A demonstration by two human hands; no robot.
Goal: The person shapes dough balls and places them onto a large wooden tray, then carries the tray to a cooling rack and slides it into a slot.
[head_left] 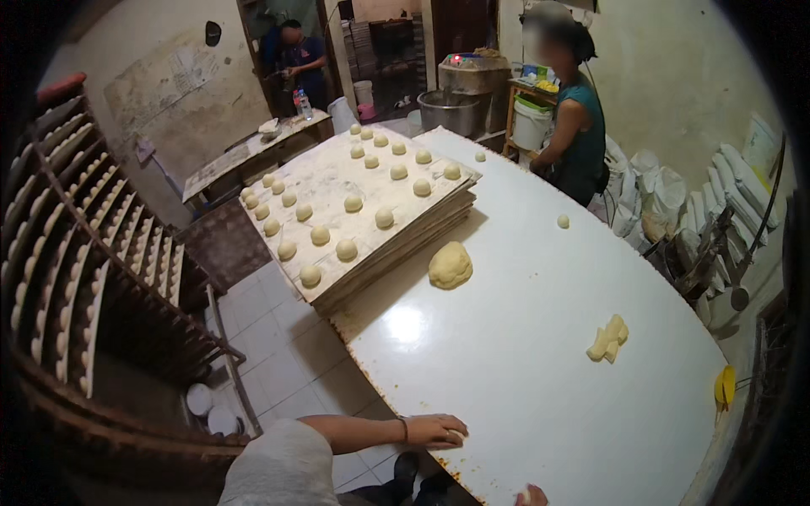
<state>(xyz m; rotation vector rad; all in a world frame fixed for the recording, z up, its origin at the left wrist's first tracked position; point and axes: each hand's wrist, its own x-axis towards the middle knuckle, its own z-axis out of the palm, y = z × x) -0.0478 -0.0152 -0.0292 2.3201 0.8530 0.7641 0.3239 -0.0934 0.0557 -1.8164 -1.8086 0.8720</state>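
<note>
My left hand [435,430] is curled palm-down on the white tabletop near its front left edge, its fingers around a small pale piece of dough that barely shows at the fingertips. At the bottom edge of the picture, my right hand [531,496] is mostly cut off; its fingers are bent about a pale bit that looks like dough. Farther up the table lies a large rounded lump of dough [450,266]. Several cut dough pieces [608,339] are clustered on the right side. Two small dough balls [564,222] [480,157] sit apart near the far right edge.
Stacked floured boards [337,228] carry rows of dough balls at the table's far left. A tall rack [126,240] of filled trays stands on the left. One co-worker [574,126] stands at the far right edge, another [304,67] in back. A yellow object [725,386] hangs at right.
</note>
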